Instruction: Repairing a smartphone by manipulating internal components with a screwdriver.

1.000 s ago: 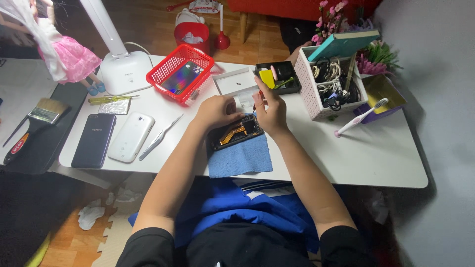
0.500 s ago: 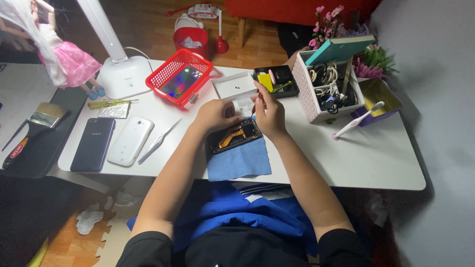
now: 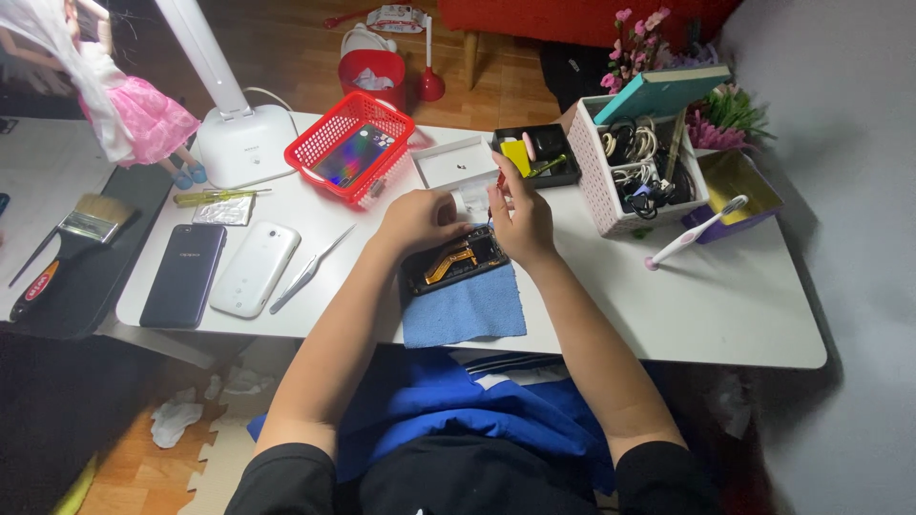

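We saw opened phone (image 3: 456, 261) on blue cloth (image 3: 464, 305), long axis tilted up toward right. Left hand (image 3: 418, 221) curled, steadying its left end. Right hand (image 3: 520, 217) pinched thin tool at right end; tool tip too small to tell.

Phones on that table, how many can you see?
4: a dark phone and a white phone side by side at left, one in the red basket, and an opened phone under the hands. Others may be hidden.

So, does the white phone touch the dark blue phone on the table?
Apart. The head view shows a thin strip of table between the white phone and the dark blue phone.
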